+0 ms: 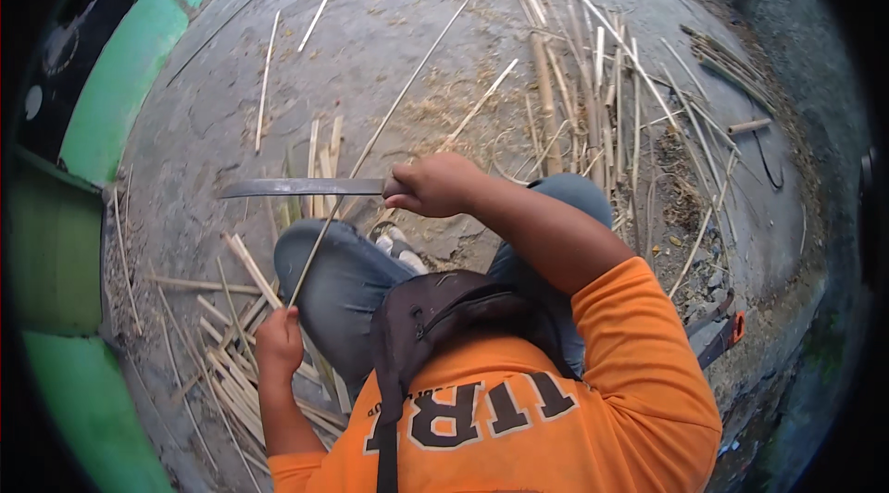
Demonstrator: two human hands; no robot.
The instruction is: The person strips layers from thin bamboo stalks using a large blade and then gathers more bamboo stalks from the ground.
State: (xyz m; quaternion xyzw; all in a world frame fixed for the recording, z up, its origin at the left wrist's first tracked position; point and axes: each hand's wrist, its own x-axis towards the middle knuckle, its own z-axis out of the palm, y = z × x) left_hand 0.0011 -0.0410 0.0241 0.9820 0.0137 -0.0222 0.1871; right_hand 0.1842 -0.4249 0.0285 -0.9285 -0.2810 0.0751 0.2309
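Note:
My right hand [443, 186] is wrapped round the handle of a machete [306, 187], whose long blade points left above my bent left knee. A long, thin bamboo strip [407, 88] slants up and away from my left hand [280, 342], which is closed on its near end. The blade crosses the strip a little beyond my knee; whether the edge touches it I cannot tell. Split bamboo pieces [245, 382] lie in a heap beside my left forearm. More short pale pieces [324, 160] stick up just beyond the blade.
Bamboo poles and strips [593, 95] lie spread over the concrete ground [370, 7] ahead and to the right. A saw with an orange handle [736, 328] lies near my right elbow. A green wall [120, 58] runs along the left, a grey wall [815, 76] along the right.

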